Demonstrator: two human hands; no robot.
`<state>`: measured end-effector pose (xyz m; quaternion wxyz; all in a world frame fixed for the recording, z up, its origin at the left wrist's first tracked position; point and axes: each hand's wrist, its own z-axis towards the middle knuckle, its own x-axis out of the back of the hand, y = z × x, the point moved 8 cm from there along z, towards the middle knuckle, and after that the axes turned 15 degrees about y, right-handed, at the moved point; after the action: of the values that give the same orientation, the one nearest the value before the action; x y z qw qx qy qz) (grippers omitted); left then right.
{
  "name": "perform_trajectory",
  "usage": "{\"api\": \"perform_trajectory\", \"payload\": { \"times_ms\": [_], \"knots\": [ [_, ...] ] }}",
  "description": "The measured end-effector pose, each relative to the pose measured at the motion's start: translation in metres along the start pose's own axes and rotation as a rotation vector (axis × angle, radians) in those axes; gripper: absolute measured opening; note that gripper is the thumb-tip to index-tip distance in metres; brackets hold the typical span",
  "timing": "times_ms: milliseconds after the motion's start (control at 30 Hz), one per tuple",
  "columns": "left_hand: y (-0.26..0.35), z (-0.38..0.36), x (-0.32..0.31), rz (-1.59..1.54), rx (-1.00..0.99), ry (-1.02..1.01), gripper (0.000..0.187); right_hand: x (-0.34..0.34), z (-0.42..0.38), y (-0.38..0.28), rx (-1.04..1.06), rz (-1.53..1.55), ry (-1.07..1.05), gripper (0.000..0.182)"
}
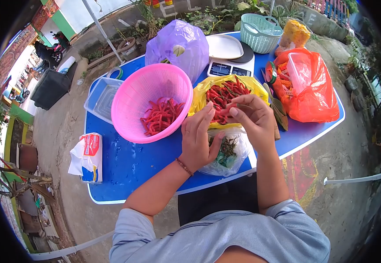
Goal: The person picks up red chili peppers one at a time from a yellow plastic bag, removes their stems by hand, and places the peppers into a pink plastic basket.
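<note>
Above the yellow bag (196,99) of red chillies (228,91), my right hand (254,116) is closed, thumb and forefinger pinching a red chilli (228,109). My left hand (200,133) is at the bag's left side with its fingers extended and apart; its fingertips are near the chilli. To the left, the tilted pink basket (131,94) holds several red chillies (163,115). Below my hands sits a clear plastic bag (238,158) with green stems in it, partly hidden by my left hand.
On the blue table (129,160) are a tissue pack (91,158), a clear container (98,103), a purple bag (181,44), a kitchen scale (230,70), a white tray (224,46), a green basket (260,37) and an orange bag (320,96).
</note>
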<state>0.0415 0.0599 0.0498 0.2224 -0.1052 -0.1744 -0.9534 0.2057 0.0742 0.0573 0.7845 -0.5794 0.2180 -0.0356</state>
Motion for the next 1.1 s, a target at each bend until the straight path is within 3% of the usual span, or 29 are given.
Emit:
{"api": "perform_trajectory", "payload": {
  "times_ms": [167, 267, 433, 667, 767, 1100],
  "knots": [
    [0.002, 0.003, 0.001, 0.119, -0.041, 0.005, 0.043, -0.009, -0.012, 0.008, -0.101, 0.005, -0.171, 0.018],
    [0.001, 0.001, 0.003, 0.156, -0.003, -0.011, 0.029, -0.005, -0.009, -0.005, 0.254, -0.341, -0.192, 0.015],
    [0.002, 0.003, 0.004, 0.102, 0.032, 0.041, 0.017, -0.002, -0.013, -0.026, 0.394, -0.483, -0.126, 0.010],
    [0.008, 0.006, 0.004, 0.153, 0.017, -0.008, 0.019, -0.010, -0.024, -0.028, 0.531, -0.537, -0.201, 0.010],
    [0.005, 0.003, 0.003, 0.137, 0.027, -0.009, 0.018, -0.014, -0.027, -0.030, 0.544, -0.521, -0.185, 0.010],
    [0.005, 0.002, 0.003, 0.104, 0.065, -0.028, 0.016, -0.009, -0.024, -0.018, 0.262, -0.478, -0.170, 0.006]
  ]
}}
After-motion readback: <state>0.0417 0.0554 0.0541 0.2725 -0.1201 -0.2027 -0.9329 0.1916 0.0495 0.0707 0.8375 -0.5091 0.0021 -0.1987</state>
